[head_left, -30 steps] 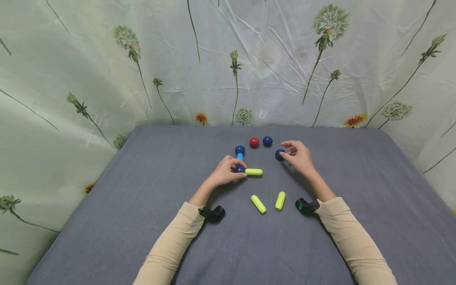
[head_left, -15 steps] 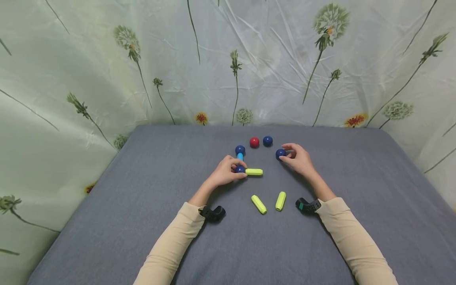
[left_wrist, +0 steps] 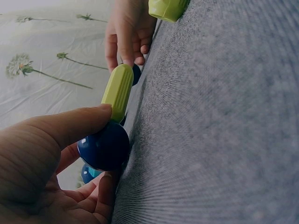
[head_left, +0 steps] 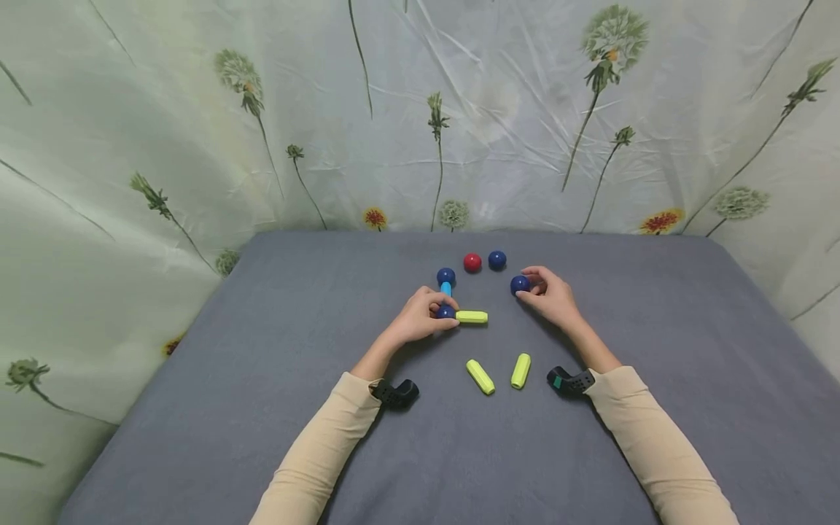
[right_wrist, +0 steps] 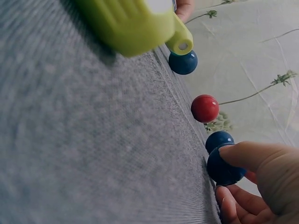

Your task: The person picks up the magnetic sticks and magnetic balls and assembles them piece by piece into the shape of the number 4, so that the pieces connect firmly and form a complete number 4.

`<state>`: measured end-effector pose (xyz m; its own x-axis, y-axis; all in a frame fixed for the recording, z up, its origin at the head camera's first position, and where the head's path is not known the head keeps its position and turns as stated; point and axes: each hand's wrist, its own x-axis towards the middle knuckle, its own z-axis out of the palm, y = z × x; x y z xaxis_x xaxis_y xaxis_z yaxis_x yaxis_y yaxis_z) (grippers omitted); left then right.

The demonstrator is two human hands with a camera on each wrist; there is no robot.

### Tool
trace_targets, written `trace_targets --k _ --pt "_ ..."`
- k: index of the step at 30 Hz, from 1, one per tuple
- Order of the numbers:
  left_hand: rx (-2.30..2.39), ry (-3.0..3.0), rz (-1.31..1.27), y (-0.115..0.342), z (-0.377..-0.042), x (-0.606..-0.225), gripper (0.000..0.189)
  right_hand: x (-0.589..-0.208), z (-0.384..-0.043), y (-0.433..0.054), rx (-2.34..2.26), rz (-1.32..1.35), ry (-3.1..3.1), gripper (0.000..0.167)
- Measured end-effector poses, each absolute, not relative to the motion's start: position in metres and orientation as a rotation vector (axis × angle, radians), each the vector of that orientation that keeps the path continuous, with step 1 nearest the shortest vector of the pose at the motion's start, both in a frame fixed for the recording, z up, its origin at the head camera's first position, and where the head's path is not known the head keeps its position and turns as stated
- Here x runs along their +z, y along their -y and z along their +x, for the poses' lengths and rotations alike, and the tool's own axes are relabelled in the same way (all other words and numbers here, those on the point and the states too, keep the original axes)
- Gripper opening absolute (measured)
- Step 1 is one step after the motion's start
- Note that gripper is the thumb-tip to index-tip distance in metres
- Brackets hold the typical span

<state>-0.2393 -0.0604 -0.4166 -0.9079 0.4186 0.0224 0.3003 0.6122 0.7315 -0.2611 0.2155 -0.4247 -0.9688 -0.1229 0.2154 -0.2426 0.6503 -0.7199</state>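
My left hand [head_left: 423,315] holds a dark blue ball [left_wrist: 105,147] between thumb and curled fingers on the cloth. A ribbed yellow-green rod [head_left: 472,317] sticks out from that ball to the right. From its far side a light blue rod [head_left: 446,289] runs to another dark blue ball [head_left: 446,275]; the fingers partly hide this rod's near end. Farther right, my right hand [head_left: 553,297] pinches a separate dark blue ball [right_wrist: 225,165] with thumb and fingers. The open end of the yellow-green rod, with a small pale disc in it, shows in the right wrist view.
Behind the hands lie a red ball [head_left: 472,262] and a dark blue ball [head_left: 496,260]. Two loose yellow-green rods, a left one [head_left: 480,377] and a right one [head_left: 520,371], lie between the forearms. A flower-print curtain [head_left: 367,146] hangs behind the grey cloth-covered surface [head_left: 262,350].
The right hand's raised fingers have come down and closed round its blue ball, which stays in about the same place. The left hand keeps its hold. The whole view has shifted slightly.
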Motion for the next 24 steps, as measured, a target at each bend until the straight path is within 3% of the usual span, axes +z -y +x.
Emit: trace_targets --k 24 --pt "1.186 -2.681 0.577 0.0588 -0.2379 -0.4177 0.024 -0.4252 -0.255 -0.2156 1.294 0.397 2.625 0.036"
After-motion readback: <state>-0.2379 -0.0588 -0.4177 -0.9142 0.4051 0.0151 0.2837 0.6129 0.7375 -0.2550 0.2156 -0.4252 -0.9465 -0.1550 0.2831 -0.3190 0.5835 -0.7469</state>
